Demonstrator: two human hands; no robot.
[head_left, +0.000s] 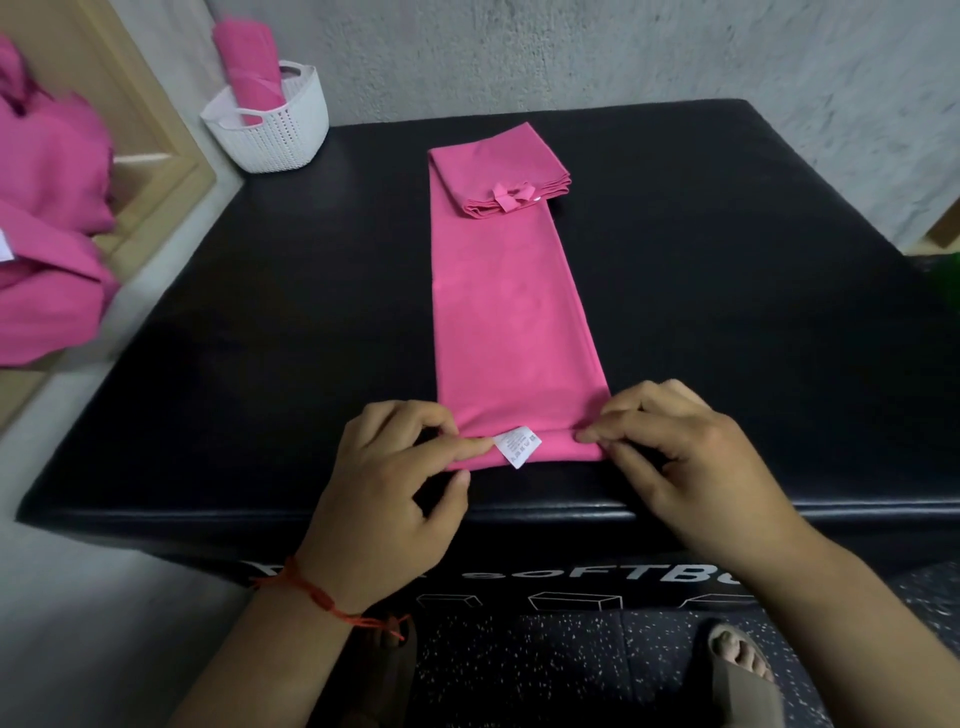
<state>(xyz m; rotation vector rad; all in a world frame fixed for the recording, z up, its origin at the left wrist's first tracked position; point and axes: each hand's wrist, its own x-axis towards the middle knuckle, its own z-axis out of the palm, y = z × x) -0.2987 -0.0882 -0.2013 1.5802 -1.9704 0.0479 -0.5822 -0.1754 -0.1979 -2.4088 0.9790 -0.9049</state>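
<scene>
A long pink cloth (511, 312) lies flat down the middle of the black padded table (260, 338), folded into a narrow strip that runs from the near edge away toward the wall. Its far end is doubled back on itself into a thicker pad, with a small pink bow (511, 195) at the fold's edge.

Both hands work at the near end. The left hand (384, 499) pinches the near left corner of the cloth between thumb and forefinger, its grip closed on the fabric just beside a white label (517, 446) that sticks out from the hem. The right hand (691, 467) pinches the near right corner the same way, fingers curled and clamped on the cloth. The hem between them looks rolled or turned over a little, though the fold is hard to read from here. A red string bracelet (322, 597) sits on the left wrist.

At the far left corner of the table stands a white basket (275, 135) with a rolled pink towel (247, 67) upright inside. Off the table to the left is a heap of pink fabric (47, 234). A sandalled foot (743, 660) shows on the speckled floor.
</scene>
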